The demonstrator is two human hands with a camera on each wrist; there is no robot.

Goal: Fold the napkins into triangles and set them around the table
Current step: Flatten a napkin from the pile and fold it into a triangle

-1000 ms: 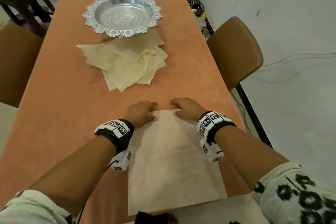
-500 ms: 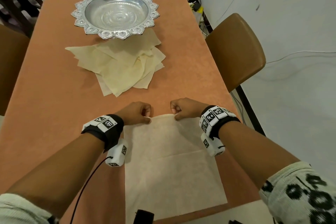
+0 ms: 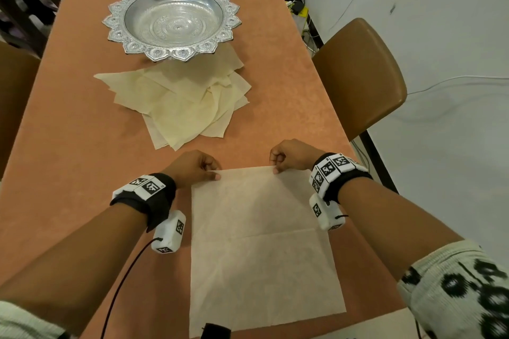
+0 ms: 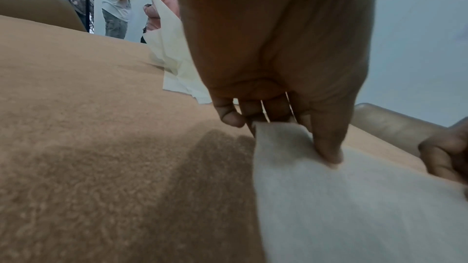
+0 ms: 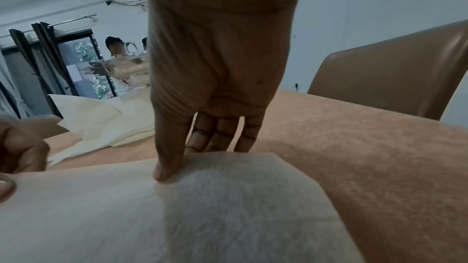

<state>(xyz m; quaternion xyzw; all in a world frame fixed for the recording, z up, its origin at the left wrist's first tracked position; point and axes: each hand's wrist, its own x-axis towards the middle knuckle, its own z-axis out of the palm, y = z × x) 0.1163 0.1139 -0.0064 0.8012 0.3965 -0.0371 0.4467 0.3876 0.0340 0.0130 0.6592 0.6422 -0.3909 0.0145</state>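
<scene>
head napkin: flat napkin (image 3: 261, 242) at near edge of table (image 3: 82, 118), crease line across its middle, near edge close to table edge.
head left hand: left hand (image 3: 192, 166) pinching far-left corner, fingers curled.
head right hand: right hand (image 3: 293, 157) pinching far edge a little in from far-right corner.
head stack: loose napkin pile (image 3: 181, 102) just far of hands, partly under silver tray (image 3: 172, 18); chair (image 3: 358, 77) at right.
left wrist grip: thumb (image 4: 328, 147) on top of napkin (image 4: 354, 197), other fingers under the corner; corner raised off cloth.
right wrist grip: thumb (image 5: 167, 159) pressing top of napkin (image 5: 177, 217), fingers (image 5: 217, 133) behind and under far edge; edge lifted slightly.
step: likely start of diagonal fold.
how to do well: release one corner, carry the other to the opposite near corner; match edges before pressing.
crease: run flat fingers along diagonal, centre outward.
risk: thin sheet, likely to slide on cloth or buckle at old crease; near edge may slip off table.
</scene>
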